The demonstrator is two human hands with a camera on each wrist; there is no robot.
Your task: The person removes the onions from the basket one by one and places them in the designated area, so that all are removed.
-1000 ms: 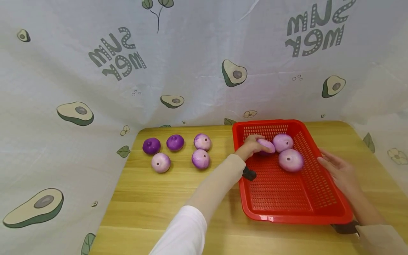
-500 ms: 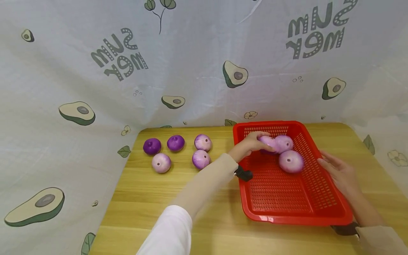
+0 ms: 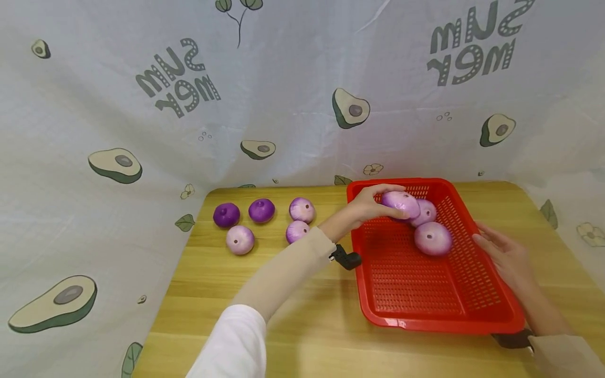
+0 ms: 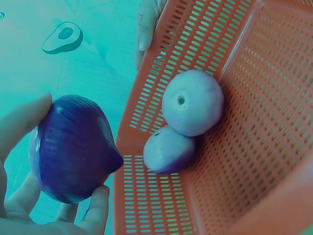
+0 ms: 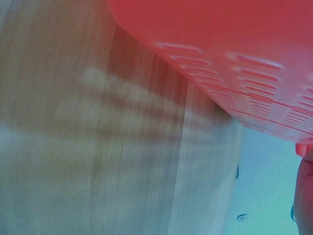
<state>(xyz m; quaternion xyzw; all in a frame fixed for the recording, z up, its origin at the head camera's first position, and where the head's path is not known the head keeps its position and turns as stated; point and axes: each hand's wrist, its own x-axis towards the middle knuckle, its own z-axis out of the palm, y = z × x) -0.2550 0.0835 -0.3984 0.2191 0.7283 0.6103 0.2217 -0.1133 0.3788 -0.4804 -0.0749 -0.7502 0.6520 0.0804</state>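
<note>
My left hand (image 3: 366,206) grips a purple-and-white onion (image 3: 402,205) over the back left part of the red basket (image 3: 406,323). In the left wrist view this onion (image 4: 73,147) sits between thumb and fingers, its dark pointed tip toward the basket. Two more onions lie inside, a rear one (image 3: 427,212) partly covered by the held onion and a front one (image 3: 433,239). My right hand (image 3: 506,257) holds the basket's right rim; its fingers are partly hidden. Only a sliver of that hand (image 5: 305,196) shows in the right wrist view, beside the basket's slotted side (image 5: 254,73).
Left of the basket, several onions lie on the wooden table (image 3: 212,299): two dark purple ones (image 3: 226,215), a pale one (image 3: 240,240) and two purple-white ones (image 3: 302,210). My left sleeve partly covers the nearest of these. A patterned cloth (image 3: 283,94) hangs behind the table.
My left hand has raised the onion from the basket floor and shifted slightly back with it. The right hand and the basket have stayed in place.
</note>
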